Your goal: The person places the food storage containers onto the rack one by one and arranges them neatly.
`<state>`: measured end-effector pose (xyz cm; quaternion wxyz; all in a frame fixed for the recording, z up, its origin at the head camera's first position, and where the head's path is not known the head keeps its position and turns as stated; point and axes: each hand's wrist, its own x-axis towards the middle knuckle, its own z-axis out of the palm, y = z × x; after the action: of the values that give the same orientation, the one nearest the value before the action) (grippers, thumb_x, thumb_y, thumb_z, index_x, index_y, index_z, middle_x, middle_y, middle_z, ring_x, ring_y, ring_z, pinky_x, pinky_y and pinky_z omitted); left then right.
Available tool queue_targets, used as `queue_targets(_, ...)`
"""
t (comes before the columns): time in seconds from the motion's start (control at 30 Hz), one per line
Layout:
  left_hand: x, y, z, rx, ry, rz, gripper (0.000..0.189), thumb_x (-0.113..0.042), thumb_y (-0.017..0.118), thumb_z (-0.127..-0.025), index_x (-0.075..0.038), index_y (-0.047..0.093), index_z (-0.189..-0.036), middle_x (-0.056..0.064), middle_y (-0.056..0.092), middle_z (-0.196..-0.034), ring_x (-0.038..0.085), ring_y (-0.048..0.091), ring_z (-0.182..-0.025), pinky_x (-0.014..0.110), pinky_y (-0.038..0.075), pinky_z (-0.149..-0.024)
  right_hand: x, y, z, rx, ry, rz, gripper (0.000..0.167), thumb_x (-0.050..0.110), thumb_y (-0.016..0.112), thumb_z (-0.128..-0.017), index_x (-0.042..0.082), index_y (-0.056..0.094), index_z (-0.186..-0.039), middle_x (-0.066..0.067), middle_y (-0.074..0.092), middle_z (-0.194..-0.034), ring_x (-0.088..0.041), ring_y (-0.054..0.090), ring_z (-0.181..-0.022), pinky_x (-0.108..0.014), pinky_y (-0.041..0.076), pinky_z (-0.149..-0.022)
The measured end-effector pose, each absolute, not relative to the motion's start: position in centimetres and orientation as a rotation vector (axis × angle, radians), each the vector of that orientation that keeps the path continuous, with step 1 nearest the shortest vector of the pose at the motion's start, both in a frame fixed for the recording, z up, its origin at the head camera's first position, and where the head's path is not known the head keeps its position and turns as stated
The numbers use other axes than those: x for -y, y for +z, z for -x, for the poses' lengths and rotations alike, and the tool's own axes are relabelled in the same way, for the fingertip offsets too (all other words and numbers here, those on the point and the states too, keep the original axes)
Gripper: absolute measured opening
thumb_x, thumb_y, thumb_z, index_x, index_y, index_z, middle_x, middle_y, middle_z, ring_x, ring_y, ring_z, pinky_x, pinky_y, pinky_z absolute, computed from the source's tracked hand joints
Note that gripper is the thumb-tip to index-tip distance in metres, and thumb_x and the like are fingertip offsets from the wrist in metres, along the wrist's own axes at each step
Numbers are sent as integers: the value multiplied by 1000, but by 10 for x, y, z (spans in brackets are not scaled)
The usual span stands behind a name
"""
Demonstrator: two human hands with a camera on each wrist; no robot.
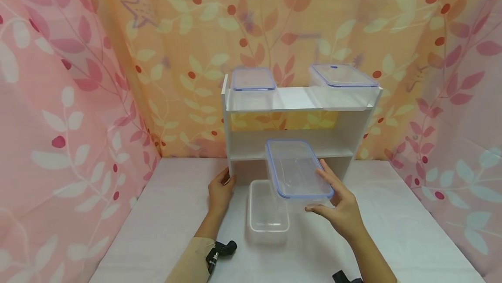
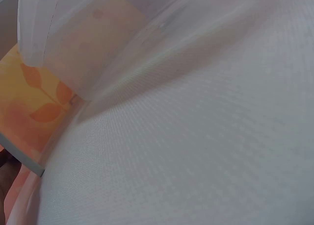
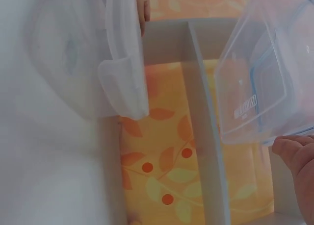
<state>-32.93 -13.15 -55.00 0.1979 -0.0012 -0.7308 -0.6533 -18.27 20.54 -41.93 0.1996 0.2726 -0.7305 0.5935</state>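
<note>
Ideally, my right hand (image 1: 342, 211), spread around the tilted blue-rimmed box (image 1: 299, 167), should level it while my left hand (image 1: 221, 193) grips the shelf (image 1: 227, 135).

Worktop (image 1: 408, 235), white, with a finely textured surface; standing upright on its far part, one white shelf unit (image 1: 290, 138), with a top board (image 1: 294, 100) and a middle board (image 1: 247, 148) between side panels (image 1: 354, 126); on the top board, left, one clear, blue-rimmed lidded container (image 1: 252, 96); right, one wider container (image 1: 345, 93), likewise clear and blue-rimmed; on the worktop, in front of the shelf unit, one clear tub (image 1: 268, 222).
</note>
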Motion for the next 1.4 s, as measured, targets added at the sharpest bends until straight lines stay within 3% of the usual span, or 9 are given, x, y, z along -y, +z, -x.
queue_targets(0.37,131,-552,330,2066,-1817,-7,43,-29,77,-93,-25,69,-135,2,73,-127,19,71,-112,30,57,-55,-194,-402,191,2046,1620,-745,98,-19,88,-62,-2,48,-150,-18,27,-167,-8,44,-143,-18,50,-100)
queue_targets(0.73,129,-550,330,2026,-1844,-4,41,-20,75,-94,-25,70,-134,1,74,-124,17,72,-108,44,60,-57,-178,-394,208,2010,1702,-761,96,-18,88,-63,-2,49,-149,-16,27,-168,-9,42,-144,-20,51,-99)
queue_targets(1.0,129,-551,330,2009,-1854,9,40,-18,76,-93,-22,70,-133,3,74,-125,17,71,-110,25,59,-61,-168,-391,223,1995,1737,-763,95,-18,87,-64,0,50,-149,-14,28,-168,-34,28,-152,-19,49,-101)
queue_targets(1.2,129,-552,330,2015,-1861,9,41,-23,76,-94,-22,70,-134,3,74,-125,18,71,-112,25,60,-64,-161,-385,233,1992,1772,-777,95,-18,87,-65,-1,48,-150,-16,24,-169,-34,24,-154,-20,51,-100)
queue_targets(1.4,129,-549,329,2022,-1840,22,43,-22,76,-94,-16,69,-135,9,72,-127,24,69,-116,26,60,-81,-154,-381,244,1999,1760,-747,95,-16,89,-64,1,50,-150,-10,28,-168,-33,28,-153,-19,50,-100)
